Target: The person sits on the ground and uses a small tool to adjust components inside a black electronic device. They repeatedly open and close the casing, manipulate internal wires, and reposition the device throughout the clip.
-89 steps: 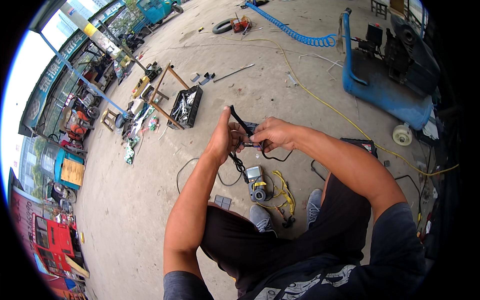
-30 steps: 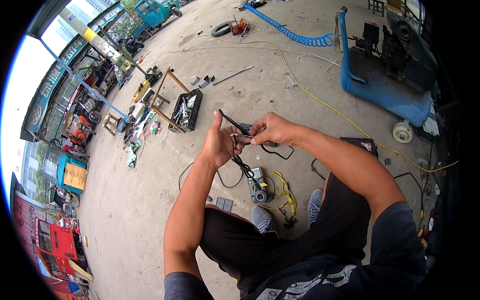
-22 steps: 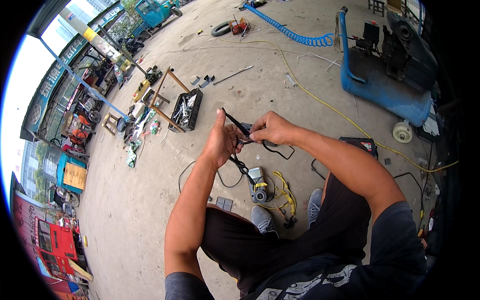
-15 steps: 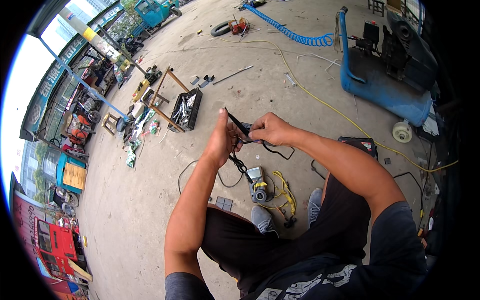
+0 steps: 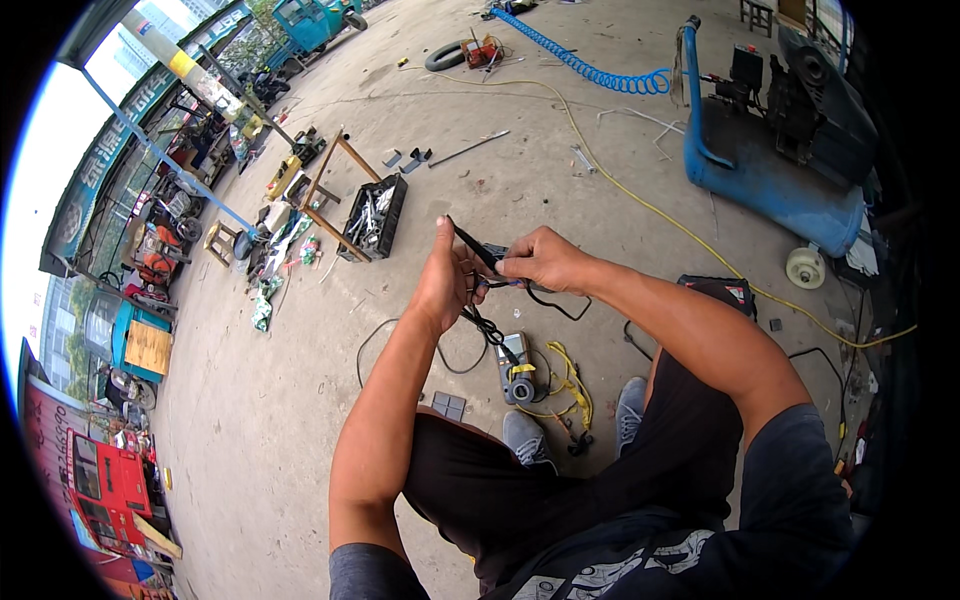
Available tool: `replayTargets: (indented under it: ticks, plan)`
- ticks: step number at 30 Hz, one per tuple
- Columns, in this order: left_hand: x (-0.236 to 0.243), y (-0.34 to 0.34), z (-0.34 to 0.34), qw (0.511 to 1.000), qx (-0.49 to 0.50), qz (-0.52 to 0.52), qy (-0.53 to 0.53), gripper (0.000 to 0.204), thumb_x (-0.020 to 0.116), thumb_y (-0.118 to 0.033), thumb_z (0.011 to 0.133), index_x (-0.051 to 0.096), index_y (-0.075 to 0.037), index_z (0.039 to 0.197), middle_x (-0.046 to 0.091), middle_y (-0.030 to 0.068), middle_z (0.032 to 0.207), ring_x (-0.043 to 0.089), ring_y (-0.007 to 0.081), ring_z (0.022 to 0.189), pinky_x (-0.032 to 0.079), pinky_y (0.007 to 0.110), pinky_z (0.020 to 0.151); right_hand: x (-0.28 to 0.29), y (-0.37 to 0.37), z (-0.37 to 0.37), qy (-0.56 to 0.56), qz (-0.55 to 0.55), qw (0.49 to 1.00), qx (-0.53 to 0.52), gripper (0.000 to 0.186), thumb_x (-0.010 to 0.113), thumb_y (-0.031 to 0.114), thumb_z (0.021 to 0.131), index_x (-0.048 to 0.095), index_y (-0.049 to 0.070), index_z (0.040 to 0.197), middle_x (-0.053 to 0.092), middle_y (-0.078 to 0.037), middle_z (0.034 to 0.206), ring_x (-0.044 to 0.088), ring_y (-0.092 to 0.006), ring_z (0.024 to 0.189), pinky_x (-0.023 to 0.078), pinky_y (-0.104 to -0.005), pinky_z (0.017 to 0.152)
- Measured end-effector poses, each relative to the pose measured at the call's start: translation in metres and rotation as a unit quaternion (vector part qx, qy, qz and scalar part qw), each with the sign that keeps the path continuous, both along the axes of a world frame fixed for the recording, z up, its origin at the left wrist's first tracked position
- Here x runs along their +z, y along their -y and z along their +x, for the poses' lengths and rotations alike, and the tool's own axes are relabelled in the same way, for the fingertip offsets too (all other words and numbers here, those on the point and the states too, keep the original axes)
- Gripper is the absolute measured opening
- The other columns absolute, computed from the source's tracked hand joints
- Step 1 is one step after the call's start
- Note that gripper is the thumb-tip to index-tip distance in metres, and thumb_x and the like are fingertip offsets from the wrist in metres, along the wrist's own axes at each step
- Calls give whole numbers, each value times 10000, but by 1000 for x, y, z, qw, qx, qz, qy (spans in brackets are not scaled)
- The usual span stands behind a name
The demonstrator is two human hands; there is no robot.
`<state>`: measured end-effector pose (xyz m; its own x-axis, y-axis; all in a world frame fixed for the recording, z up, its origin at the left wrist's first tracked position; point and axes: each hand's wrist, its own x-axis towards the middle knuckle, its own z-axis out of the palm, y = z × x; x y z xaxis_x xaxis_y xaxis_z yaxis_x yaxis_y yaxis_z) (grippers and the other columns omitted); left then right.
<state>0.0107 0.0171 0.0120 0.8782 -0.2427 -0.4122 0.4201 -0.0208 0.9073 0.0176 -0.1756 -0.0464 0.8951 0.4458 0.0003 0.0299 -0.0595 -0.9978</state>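
Note:
My left hand [image 5: 448, 275] is curled round a black cable [image 5: 472, 240] with its thumb pointing up. My right hand [image 5: 540, 260] pinches the same cable where thinner wires come out, close to my left fingers; the exact join is partly hidden by my fingers. Loops of black wire [image 5: 480, 325] hang below my hands toward a grey meter [image 5: 516, 375] on the ground. Beside the meter are yellow-wrapped leads [image 5: 575, 390] and a small grey square piece [image 5: 448, 405]. A dark object [image 5: 497, 250] shows behind my fingers.
Concrete ground [image 5: 250, 420], a black tool crate [image 5: 375, 220], wooden frame [image 5: 355, 155], blue compressor [image 5: 760, 200], coiled blue hose [image 5: 590, 60], yellow hose [image 5: 700, 240] and black case [image 5: 715, 295] are around me. Scrap and scooters [image 5: 160, 260] line the left, near a red vehicle [image 5: 105, 485].
Three seconds ago my left thumb was further right; it dipped down and left a second ago and has risen slightly since. Both hands still hold the cable, with fingers slightly shifted.

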Motion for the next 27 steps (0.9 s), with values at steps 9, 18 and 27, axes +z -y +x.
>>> replayTargets:
  ticks: [9,18,27]
  plan:
    - [3,4,-2,1000,28,4,-10,791,231,-769,909,546,-56,776,552,85,708,476,187,589,388,324,550,9,2,-7,17,8,1000,1,193,724,149,747,706,-34,807,653,-49,718,562,-112,685,447,-270,637]
    - [-3,0,0,1000,6,19,13,772,275,-782,895,538,-58,843,562,85,768,500,184,625,396,311,560,8,-1,-5,4,19,1000,8,171,719,140,762,704,-26,800,643,-50,700,565,-118,676,448,-284,620]
    - [-4,4,-1,995,-14,41,90,688,354,-746,907,542,-87,846,567,65,792,505,161,665,389,286,595,0,1,0,12,-12,1000,14,176,710,144,790,703,-31,807,646,-55,706,561,-122,679,451,-283,629]
